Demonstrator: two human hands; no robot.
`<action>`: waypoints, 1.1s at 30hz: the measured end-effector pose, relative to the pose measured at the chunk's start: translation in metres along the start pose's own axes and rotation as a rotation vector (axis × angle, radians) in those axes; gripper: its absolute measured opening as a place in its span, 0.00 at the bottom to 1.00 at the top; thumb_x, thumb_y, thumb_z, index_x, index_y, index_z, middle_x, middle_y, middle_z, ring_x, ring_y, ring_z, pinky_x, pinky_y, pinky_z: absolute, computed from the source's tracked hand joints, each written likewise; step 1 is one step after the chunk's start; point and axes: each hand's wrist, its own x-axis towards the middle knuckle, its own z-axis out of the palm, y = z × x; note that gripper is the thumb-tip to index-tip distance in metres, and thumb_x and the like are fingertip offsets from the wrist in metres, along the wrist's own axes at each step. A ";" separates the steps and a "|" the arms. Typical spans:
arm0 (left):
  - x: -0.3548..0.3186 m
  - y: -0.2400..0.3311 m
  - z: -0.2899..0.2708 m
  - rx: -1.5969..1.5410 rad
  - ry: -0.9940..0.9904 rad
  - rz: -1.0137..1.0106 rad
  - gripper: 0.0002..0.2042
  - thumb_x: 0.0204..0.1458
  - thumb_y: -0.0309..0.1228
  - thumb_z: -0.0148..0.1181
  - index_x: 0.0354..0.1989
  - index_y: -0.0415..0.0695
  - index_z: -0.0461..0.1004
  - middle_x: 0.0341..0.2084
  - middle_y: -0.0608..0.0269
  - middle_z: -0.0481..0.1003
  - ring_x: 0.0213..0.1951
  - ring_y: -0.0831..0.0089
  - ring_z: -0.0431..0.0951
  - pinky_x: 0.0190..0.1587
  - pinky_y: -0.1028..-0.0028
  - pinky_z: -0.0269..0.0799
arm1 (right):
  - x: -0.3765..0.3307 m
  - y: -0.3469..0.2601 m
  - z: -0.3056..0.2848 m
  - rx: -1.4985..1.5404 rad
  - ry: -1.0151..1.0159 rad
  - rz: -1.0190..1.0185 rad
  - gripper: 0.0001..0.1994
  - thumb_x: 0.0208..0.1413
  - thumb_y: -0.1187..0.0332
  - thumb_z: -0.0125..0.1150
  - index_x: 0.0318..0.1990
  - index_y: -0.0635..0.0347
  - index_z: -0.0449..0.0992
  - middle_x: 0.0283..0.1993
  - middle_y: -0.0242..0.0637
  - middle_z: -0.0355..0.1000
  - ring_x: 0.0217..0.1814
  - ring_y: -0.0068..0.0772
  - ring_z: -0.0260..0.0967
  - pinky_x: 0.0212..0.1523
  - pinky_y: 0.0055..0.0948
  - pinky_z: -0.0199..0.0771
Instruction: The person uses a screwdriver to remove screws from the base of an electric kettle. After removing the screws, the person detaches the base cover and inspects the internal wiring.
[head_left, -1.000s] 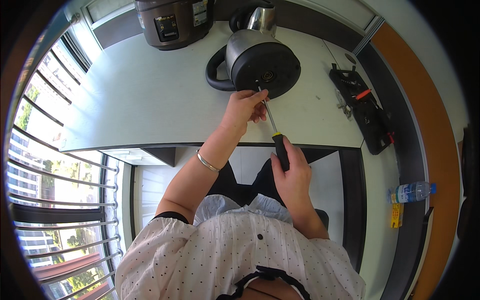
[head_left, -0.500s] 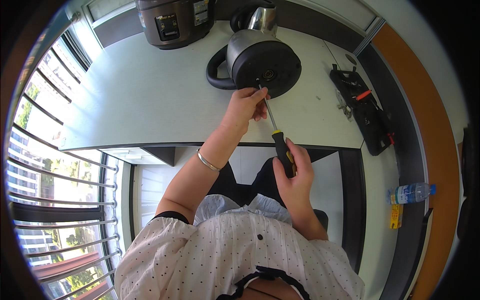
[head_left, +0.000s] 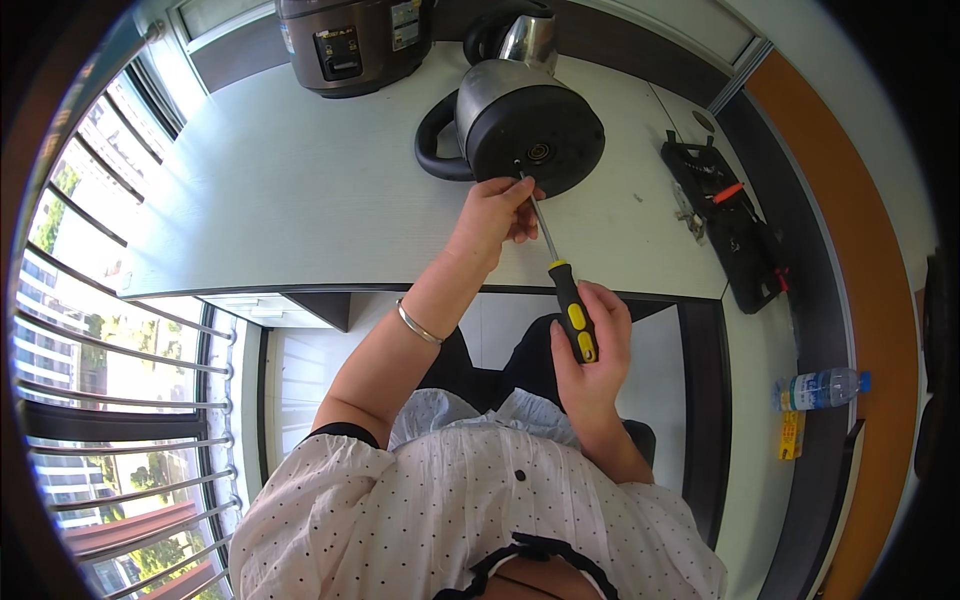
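A steel electric kettle (head_left: 480,100) lies on its side on the desk, its black base (head_left: 560,125) facing me and its black handle to the left. My left hand (head_left: 498,208) pinches the shaft of a screwdriver just below the base. The screwdriver (head_left: 572,312) has a black and yellow handle, and my right hand (head_left: 597,345) is closed around it over the desk's front edge. Its tip points at the lower part of the base, left of the round central connector; whether it sits in a screw is too small to tell.
On the pale desk (head_left: 300,200), a brown cooker (head_left: 360,45) and a second steel kettle part (head_left: 530,42) stand at the back. To the right lie a black tool pouch (head_left: 735,230) with red-handled tools, a water bottle (head_left: 822,388) and a yellow box (head_left: 791,434).
The screwdriver handle has turned in my right hand, so its yellow patches now face up. My left hand stays at the shaft and the kettle has hardly moved.
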 end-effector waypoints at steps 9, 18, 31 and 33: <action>0.001 -0.002 0.003 -0.025 0.006 0.016 0.13 0.61 0.37 0.52 0.33 0.38 0.73 0.16 0.65 0.69 0.18 0.75 0.71 0.21 0.79 0.63 | -0.005 -0.002 -0.003 0.397 -0.043 0.334 0.32 0.49 0.81 0.60 0.64 0.66 0.58 0.57 0.47 0.63 0.45 0.39 0.71 0.40 0.27 0.74; -0.002 0.000 0.004 -0.096 0.023 -0.002 0.14 0.60 0.39 0.54 0.32 0.38 0.73 0.17 0.66 0.69 0.19 0.74 0.70 0.24 0.78 0.65 | 0.006 -0.014 -0.017 0.770 -0.182 0.634 0.29 0.52 0.81 0.56 0.64 0.64 0.61 0.53 0.47 0.70 0.35 0.29 0.72 0.26 0.19 0.72; -0.002 0.005 0.004 -0.027 0.068 0.016 0.13 0.57 0.37 0.57 0.30 0.38 0.72 0.15 0.64 0.69 0.16 0.72 0.72 0.19 0.78 0.63 | -0.003 -0.003 -0.001 0.134 -0.065 0.000 0.26 0.46 0.81 0.62 0.56 0.67 0.68 0.55 0.51 0.68 0.53 0.45 0.70 0.53 0.33 0.70; -0.003 0.005 0.005 -0.029 0.063 0.019 0.13 0.58 0.37 0.56 0.31 0.38 0.72 0.15 0.64 0.69 0.16 0.72 0.72 0.19 0.78 0.63 | -0.006 -0.002 -0.002 0.239 -0.039 0.077 0.28 0.46 0.81 0.62 0.58 0.67 0.66 0.59 0.51 0.65 0.58 0.44 0.66 0.57 0.34 0.66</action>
